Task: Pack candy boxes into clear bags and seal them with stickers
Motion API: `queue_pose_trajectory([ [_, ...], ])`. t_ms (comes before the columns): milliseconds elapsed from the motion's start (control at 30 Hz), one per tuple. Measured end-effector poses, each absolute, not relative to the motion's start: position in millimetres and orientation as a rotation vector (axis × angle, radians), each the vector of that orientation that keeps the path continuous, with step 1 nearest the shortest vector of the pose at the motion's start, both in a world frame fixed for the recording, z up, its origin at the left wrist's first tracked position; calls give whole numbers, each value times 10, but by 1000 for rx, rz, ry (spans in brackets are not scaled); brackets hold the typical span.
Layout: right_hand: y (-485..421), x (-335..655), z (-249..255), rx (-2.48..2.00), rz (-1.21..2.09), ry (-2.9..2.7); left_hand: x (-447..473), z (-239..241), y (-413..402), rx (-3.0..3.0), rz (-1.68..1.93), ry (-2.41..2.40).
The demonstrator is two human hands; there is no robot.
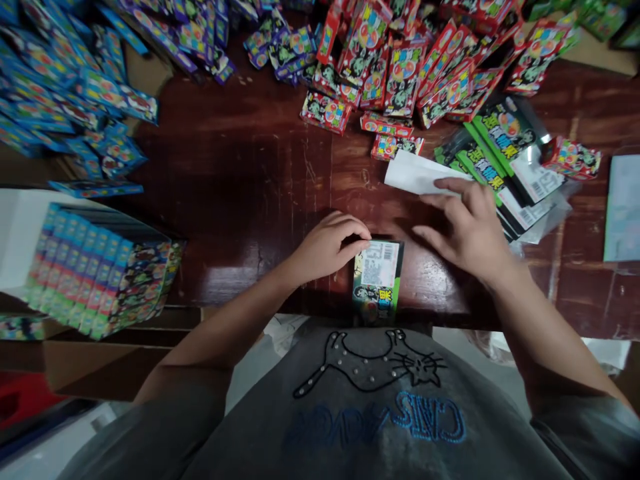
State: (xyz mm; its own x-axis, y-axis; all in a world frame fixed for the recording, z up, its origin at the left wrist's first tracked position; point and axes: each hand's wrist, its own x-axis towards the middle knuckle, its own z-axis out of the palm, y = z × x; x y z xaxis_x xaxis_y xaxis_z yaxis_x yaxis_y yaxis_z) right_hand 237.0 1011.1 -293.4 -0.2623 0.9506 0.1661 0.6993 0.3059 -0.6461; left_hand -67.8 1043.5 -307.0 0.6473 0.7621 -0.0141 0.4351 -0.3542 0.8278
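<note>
My left hand (pixel 336 245) is closed in a pinch at the top left corner of a small green and black printed packet (pixel 376 293). The packet lies flat at the table's near edge, with a white barcode label on its upper part. My right hand (pixel 467 227) is open, thumb and fingers apart, palm down over the table. Its fingertips lie over a folded white paper (pixel 413 172); I cannot tell whether they touch it. Just beyond that hand lies a loose pile of similar green and black packets (pixel 493 163) in clear plastic.
Heaps of small red boxes (pixel 365 47), purple boxes (pixel 295 50) and blue boxes (pixel 55 87) lie along the far side and left. An open display box (pixel 150 280) holding a row of coloured boxes stands at left. A pale flat pack (pixel 623 207) lies at far right.
</note>
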Motion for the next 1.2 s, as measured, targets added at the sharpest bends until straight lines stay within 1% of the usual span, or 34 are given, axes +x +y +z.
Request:
queue_pose_trajectory([
  [100,10416,2573,-3048,-1553,409,-2164,-641,-3095,10581,2199,501,1005],
  [200,10592,2705,-3007,-1488,375,-2117,-545,-3045,10795,2179,695,1005],
  [300,10611,2728,-2832,-1375,638,-2001,-391,-3013,10996,2054,888,925],
  [367,10590,2699,-2711,-1309,828,-1986,-276,-3030,11075,1919,934,864],
  [433,10583,2646,-2621,-1296,854,-1989,-170,-3062,11092,1765,932,850],
  [533,10633,2531,-2544,-1310,717,-1966,-59,-3096,11035,1604,934,914],
  [700,10802,2302,-2540,-1117,675,-2105,9,-3097,10927,1593,971,1006],
  [867,10834,2190,-2570,-1117,663,-2123,28,-3140,10969,1616,951,1069],
  [1000,10653,2284,-2436,-1096,755,-1937,-79,-3212,10956,1685,911,1110],
  [1100,10485,2440,-2320,-1142,826,-1645,-261,-3217,10746,1866,925,1316],
  [1200,10399,2516,-2297,-1194,1054,-1541,-418,-3183,10444,2014,770,1417],
])
